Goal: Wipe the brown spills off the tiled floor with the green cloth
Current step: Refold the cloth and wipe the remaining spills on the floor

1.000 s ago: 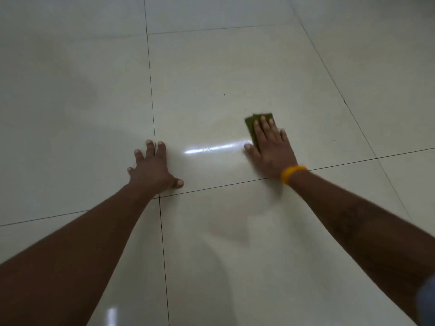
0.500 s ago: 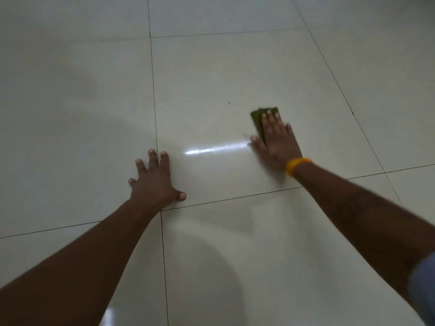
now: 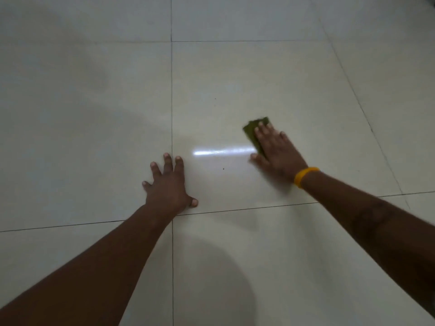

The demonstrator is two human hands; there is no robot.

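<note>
The folded green cloth point(image 3: 252, 131) lies flat on a cream floor tile point(image 3: 235, 78). My right hand point(image 3: 275, 151), with a yellow band at the wrist, presses down on it with straight fingers; only the cloth's far and left edges show. My left hand point(image 3: 168, 184) rests flat on the floor, fingers spread, across a grout line to the cloth's lower left. Two tiny dark specks point(image 3: 223, 168) mark the tile between and beyond the hands. No clear brown spill shows.
Glossy cream tiles with dark grout lines fill the view. A bright light reflection point(image 3: 221, 151) streaks the tile between my hands. My head's shadow falls on the near tile at the bottom centre.
My right hand has slid the cloth slightly away and back across the tile. The view has shifted, with my left hand still planted on the floor.
</note>
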